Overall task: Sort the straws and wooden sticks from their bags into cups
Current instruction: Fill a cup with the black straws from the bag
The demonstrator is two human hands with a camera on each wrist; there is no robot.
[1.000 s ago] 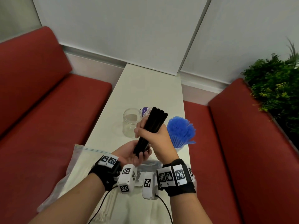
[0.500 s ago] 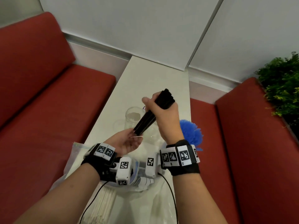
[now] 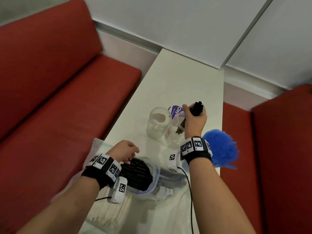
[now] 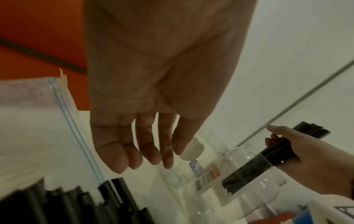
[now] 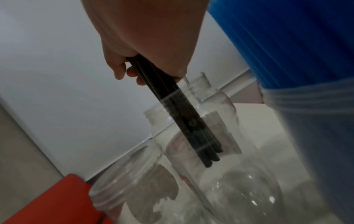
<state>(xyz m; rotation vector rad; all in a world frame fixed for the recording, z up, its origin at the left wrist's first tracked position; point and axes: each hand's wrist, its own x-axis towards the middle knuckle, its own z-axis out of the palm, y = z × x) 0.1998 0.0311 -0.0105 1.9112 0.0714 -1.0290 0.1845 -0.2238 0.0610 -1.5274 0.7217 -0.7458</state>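
Observation:
My right hand (image 3: 194, 118) grips a bundle of black straws (image 3: 197, 107) near its top. The bundle's lower ends stand inside a clear jar (image 3: 175, 132), above its floor; the right wrist view shows these black straws (image 5: 187, 128) slanting through the jar (image 5: 220, 174) mouth. My left hand (image 3: 125, 150) hovers over a zip bag of more black straws (image 3: 138, 173), fingers (image 4: 134, 151) loosely curled and holding nothing. Blue straws (image 3: 219, 147) fill a cup at the table's right edge. A bag of white sticks (image 3: 108, 211) lies near me.
A second clear jar (image 3: 157, 122) stands just left of the first one. A purple-labelled item (image 3: 175, 110) sits behind both. Red bench seats (image 3: 67, 115) flank the narrow white table (image 3: 185, 78). A cable runs from my right wrist across the bags.
My right hand carried the black straw bundle forward and down into the clear jar. My left hand let go of the bundle's lower end and dropped back over the bag.

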